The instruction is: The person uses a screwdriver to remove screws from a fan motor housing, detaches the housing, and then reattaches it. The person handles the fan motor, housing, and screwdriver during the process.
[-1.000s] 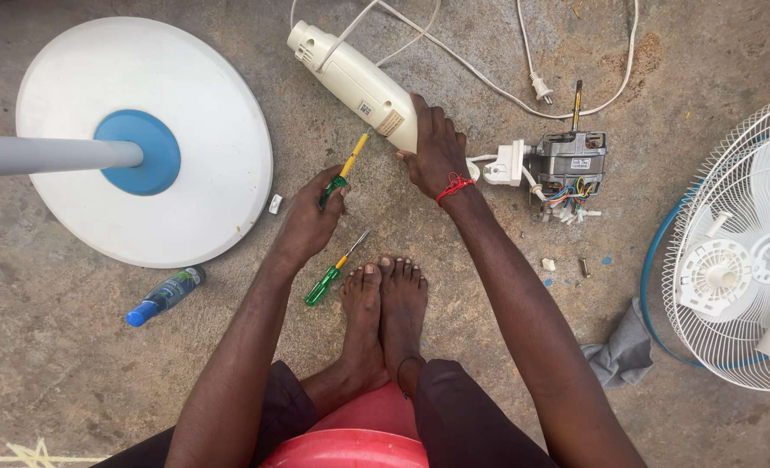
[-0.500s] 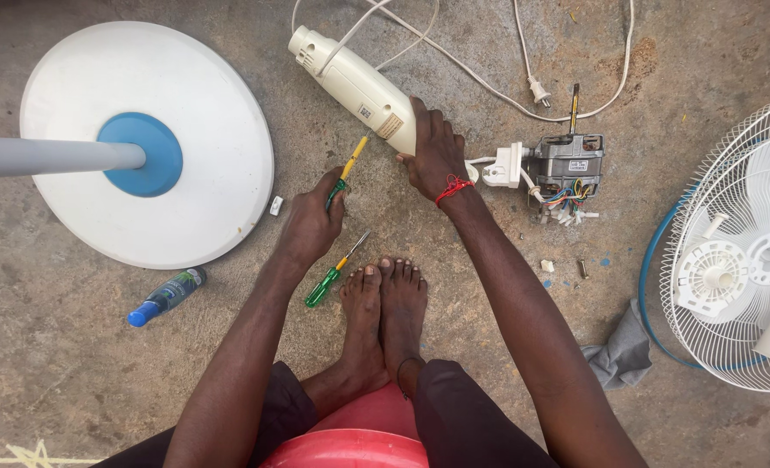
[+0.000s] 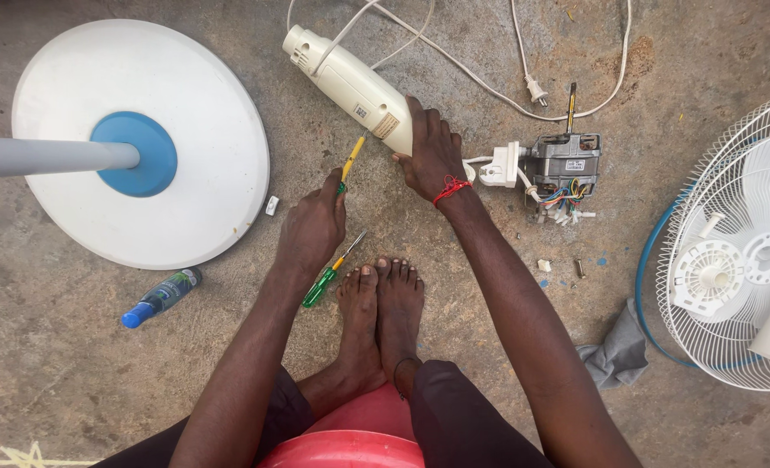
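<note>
The left hand (image 3: pixel 313 224) is clenched around a yellow screwdriver (image 3: pixel 351 161), its tip against the cream housing (image 3: pixel 350 87) lying on the concrete floor (image 3: pixel 73 364). The right hand (image 3: pixel 431 156) grips the housing's near end, just beside the motor (image 3: pixel 565 163). A green screwdriver (image 3: pixel 328 276) lies by the bare feet (image 3: pixel 379 312), near the white base (image 3: pixel 142 143).

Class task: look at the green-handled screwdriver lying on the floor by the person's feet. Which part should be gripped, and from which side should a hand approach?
Grip the green handle of the green-handled screwdriver. It lies flat and slanted, handle low-left, thin metal shaft pointing up-right. The feet block its right side, so coming from above and the left looks best, fingers pinching across the thicker handle. The left hand is nearest but already holds a yellow-handled screwdriver.
</note>
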